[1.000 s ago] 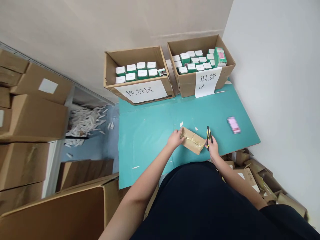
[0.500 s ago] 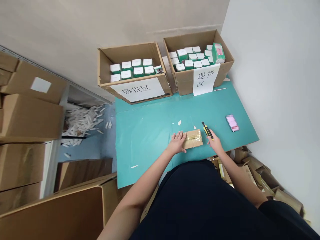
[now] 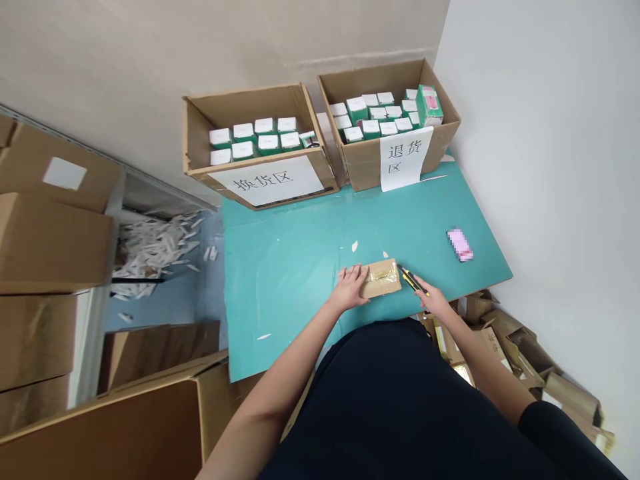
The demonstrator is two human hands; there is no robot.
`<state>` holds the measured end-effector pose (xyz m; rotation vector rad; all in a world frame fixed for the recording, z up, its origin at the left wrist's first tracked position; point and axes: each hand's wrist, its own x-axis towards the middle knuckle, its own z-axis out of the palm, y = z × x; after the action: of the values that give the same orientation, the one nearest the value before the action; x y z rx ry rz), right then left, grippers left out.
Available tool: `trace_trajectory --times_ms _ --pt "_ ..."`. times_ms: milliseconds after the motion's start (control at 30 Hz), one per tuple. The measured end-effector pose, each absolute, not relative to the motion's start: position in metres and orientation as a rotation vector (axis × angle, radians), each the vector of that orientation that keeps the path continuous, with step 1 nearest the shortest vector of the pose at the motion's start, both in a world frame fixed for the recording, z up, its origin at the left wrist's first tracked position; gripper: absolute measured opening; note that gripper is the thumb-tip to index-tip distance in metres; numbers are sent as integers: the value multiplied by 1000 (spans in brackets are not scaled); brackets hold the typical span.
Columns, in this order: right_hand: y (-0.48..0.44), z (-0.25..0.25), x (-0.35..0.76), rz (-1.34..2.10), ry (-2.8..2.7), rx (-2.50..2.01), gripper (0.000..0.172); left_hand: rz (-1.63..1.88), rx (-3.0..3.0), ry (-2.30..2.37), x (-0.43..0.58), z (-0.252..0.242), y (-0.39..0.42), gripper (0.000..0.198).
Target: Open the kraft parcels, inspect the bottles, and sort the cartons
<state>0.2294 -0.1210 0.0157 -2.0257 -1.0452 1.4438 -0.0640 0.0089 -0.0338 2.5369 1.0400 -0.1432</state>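
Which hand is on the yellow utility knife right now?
The right hand: its fingertips touch the near end of the yellow-and-black utility knife. The left hand lies flat on the taped cardboard parcel, away from the knife.

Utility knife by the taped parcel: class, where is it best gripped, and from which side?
Take the utility knife by the rear of its yellow-and-black handle, coming from the right, beside the right hand. It lies long and flat, with its narrow front end pointing at the taped parcel.
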Motion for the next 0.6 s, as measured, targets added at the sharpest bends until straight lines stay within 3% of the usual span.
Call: trace_trajectory --times_ms 600 --pt "-124 18 249 1735 -954 -1943 65 -131 2515 1078 -61 -31 8 107"
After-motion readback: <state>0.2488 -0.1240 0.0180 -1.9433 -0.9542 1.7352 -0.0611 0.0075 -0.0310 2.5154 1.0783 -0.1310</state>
